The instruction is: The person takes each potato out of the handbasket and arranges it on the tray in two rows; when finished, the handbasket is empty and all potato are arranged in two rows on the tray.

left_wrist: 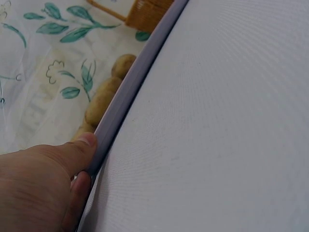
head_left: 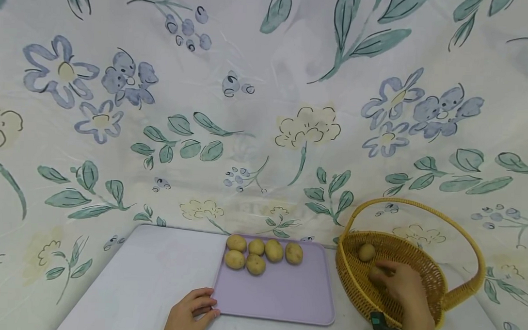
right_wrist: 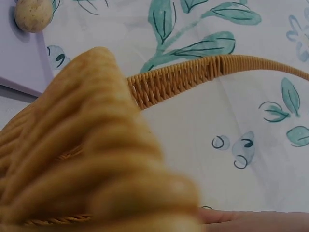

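My right hand [head_left: 401, 284] reaches down inside a wicker basket [head_left: 462, 291], its fingers curled round a potato [head_left: 376, 274]. Another potato [head_left: 366, 252] lies in the basket just beyond those fingers. At the near left corner of a lilac tray [head_left: 285, 301], my left hand [head_left: 192, 314] holds the edge. The left wrist view shows its thumb [left_wrist: 86, 142] against the rim, with a finger lower on the outer side. Several potatoes [head_left: 255, 264] lie grouped at the tray's far left. In the right wrist view, the basket's woven rim [right_wrist: 96, 145] hides most of the right hand.
The basket stands right of the tray, its tall arched handle [head_left: 424, 205] rising over it. Both are on a white table [head_left: 164, 263]. A floral cloth [head_left: 257, 111] hangs behind the table. A dark band [head_left: 387, 328] is on the right wrist, by the basket's near rim.
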`<state>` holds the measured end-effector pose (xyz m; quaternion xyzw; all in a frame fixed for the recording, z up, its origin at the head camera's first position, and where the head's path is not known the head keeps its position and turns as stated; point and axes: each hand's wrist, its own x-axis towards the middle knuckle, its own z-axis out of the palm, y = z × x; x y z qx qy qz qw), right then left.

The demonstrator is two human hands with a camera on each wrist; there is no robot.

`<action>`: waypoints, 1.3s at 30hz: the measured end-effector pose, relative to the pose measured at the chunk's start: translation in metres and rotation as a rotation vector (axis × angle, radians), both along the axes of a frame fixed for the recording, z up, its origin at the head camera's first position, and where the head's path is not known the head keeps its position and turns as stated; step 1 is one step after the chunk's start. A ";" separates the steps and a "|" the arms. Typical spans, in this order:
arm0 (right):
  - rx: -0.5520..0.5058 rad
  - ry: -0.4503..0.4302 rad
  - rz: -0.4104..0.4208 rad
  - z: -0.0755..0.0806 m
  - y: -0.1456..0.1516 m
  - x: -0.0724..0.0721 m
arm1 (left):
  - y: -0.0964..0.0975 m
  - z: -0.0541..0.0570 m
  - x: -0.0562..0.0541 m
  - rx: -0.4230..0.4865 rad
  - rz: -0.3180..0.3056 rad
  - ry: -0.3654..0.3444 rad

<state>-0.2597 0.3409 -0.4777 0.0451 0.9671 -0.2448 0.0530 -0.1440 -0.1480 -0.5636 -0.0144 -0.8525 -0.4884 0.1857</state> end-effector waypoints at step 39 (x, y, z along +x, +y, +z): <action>0.008 0.069 0.124 0.004 -0.005 0.007 | 0.001 -0.005 -0.001 0.009 -0.001 0.063</action>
